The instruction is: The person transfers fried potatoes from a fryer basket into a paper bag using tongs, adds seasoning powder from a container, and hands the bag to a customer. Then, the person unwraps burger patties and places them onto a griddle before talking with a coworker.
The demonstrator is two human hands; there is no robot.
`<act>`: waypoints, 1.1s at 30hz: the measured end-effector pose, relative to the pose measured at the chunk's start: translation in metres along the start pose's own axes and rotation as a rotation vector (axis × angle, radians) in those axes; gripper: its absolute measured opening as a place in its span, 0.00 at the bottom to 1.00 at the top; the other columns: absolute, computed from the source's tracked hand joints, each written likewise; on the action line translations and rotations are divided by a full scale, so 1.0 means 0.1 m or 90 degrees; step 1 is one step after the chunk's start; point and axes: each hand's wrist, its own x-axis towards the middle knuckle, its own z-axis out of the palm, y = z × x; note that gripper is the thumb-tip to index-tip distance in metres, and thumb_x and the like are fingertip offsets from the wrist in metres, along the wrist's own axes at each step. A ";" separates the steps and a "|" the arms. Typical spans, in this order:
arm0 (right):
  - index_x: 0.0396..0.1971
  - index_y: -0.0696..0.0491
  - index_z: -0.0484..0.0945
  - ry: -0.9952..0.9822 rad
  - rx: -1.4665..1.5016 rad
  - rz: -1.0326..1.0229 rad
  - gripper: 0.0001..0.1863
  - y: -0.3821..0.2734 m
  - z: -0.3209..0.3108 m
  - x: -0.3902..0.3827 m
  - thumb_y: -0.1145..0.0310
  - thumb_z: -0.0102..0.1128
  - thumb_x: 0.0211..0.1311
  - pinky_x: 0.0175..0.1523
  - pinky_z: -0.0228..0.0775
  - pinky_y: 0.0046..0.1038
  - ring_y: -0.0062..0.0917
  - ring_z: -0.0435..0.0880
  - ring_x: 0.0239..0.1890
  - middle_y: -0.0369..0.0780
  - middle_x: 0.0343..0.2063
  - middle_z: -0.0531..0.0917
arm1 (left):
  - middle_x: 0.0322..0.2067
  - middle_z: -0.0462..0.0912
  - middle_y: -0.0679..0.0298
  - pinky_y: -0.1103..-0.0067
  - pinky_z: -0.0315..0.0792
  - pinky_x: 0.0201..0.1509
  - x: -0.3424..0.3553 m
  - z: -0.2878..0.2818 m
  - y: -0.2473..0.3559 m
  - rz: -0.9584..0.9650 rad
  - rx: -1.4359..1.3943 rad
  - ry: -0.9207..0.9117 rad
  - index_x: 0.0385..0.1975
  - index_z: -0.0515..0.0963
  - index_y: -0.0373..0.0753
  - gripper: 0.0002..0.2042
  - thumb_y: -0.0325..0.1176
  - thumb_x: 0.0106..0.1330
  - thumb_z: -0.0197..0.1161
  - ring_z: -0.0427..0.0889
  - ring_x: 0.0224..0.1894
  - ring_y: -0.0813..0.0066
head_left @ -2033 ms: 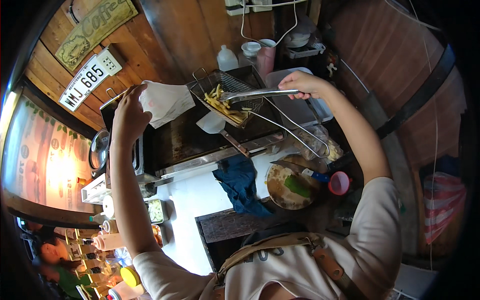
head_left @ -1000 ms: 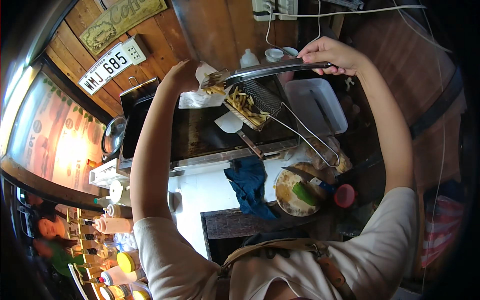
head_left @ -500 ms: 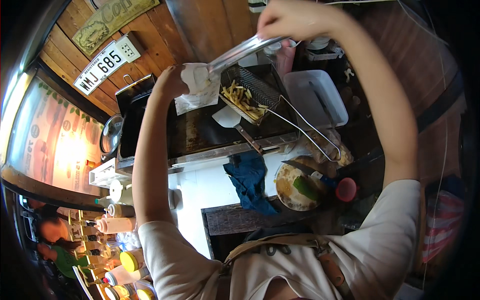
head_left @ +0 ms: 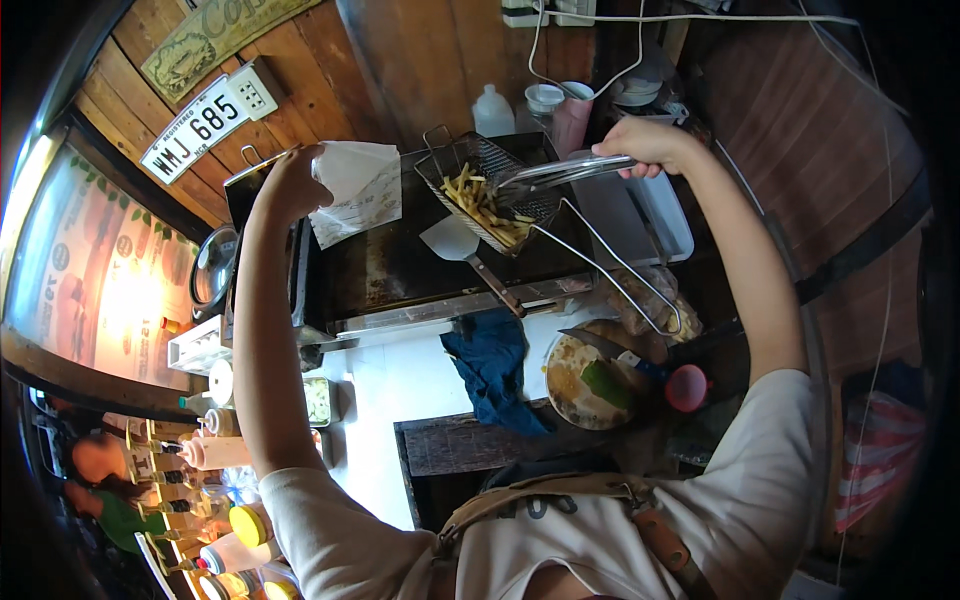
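My left hand [head_left: 298, 187] grips a white printed paper bag [head_left: 368, 190] over the left part of the dark griddle [head_left: 375, 275]. Metal tongs [head_left: 580, 171] are held in my right hand [head_left: 650, 147], and their tips reach into a wire fry basket [head_left: 483, 150]. French fries [head_left: 478, 207] lie in that basket, close to the tong tips. How full the bag is cannot be seen. A spatula [head_left: 450, 238] with a wide blade rests beside the basket, its wooden handle pointing toward me.
A clear plastic tub [head_left: 680, 222] stands right of the basket, whose wire handle juts toward me. Nearer lie a dark blue cloth [head_left: 490, 370] and a round board [head_left: 565, 385] with a knife and something green. Sauce bottles [head_left: 212, 453] line the left; cables hang at the back.
My right hand has come down and right, bringing the tongs from the bag's mouth into the fry basket. My left hand has shifted left with the paper bag.
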 end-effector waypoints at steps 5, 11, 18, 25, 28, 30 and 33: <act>0.29 0.55 0.72 -0.085 0.223 0.008 0.12 0.27 0.17 0.17 0.61 0.51 0.58 0.08 0.44 0.10 0.08 0.59 0.08 0.34 0.14 0.69 | 0.45 0.71 0.51 0.77 0.74 0.30 -0.04 0.01 0.09 0.003 -0.032 0.012 0.50 0.66 0.31 0.33 0.19 0.34 0.60 0.79 0.27 0.67; 0.28 0.55 0.73 -0.082 0.264 -0.074 0.12 0.22 0.60 0.43 0.61 0.51 0.58 0.09 0.44 0.11 0.08 0.59 0.08 0.33 0.14 0.70 | 0.46 0.71 0.51 0.77 0.74 0.32 0.00 0.04 -0.01 0.047 0.022 0.047 0.50 0.66 0.32 0.33 0.19 0.34 0.60 0.79 0.29 0.65; 0.32 0.55 0.75 -0.047 0.203 -0.111 0.10 0.15 0.62 0.44 0.64 0.53 0.58 0.09 0.45 0.11 0.07 0.60 0.08 0.32 0.13 0.70 | 0.46 0.71 0.50 0.77 0.75 0.32 0.02 0.07 -0.01 0.018 0.011 0.012 0.49 0.66 0.31 0.33 0.19 0.33 0.60 0.79 0.30 0.64; 0.34 0.54 0.75 -0.037 0.259 -0.131 0.10 0.28 0.45 0.32 0.64 0.54 0.57 0.09 0.44 0.11 0.08 0.61 0.08 0.33 0.13 0.70 | 0.45 0.72 0.48 0.74 0.70 0.47 -0.01 0.15 0.01 0.036 0.056 0.071 0.49 0.67 0.31 0.33 0.22 0.32 0.61 0.73 0.47 0.58; 0.34 0.53 0.75 -0.017 0.269 -0.124 0.10 0.33 0.28 0.18 0.64 0.53 0.57 0.09 0.43 0.11 0.07 0.60 0.07 0.33 0.13 0.71 | 0.45 0.72 0.48 0.74 0.67 0.52 0.03 0.21 0.03 0.068 0.081 0.087 0.49 0.67 0.32 0.33 0.23 0.32 0.61 0.72 0.48 0.57; 0.38 0.54 0.73 0.006 0.252 -0.133 0.12 0.30 0.12 0.04 0.64 0.52 0.58 0.08 0.42 0.09 0.06 0.60 0.07 0.32 0.13 0.71 | 0.46 0.72 0.49 0.74 0.63 0.56 0.05 0.21 0.14 0.040 0.059 0.055 0.48 0.67 0.31 0.34 0.24 0.31 0.61 0.70 0.50 0.57; 0.38 0.55 0.73 0.034 0.241 -0.198 0.12 0.17 -0.13 -0.17 0.63 0.51 0.59 0.07 0.42 0.08 0.04 0.58 0.06 0.32 0.13 0.71 | 0.48 0.70 0.49 0.77 0.60 0.58 0.11 0.21 0.23 0.027 0.083 0.007 0.49 0.67 0.30 0.35 0.25 0.30 0.63 0.68 0.52 0.59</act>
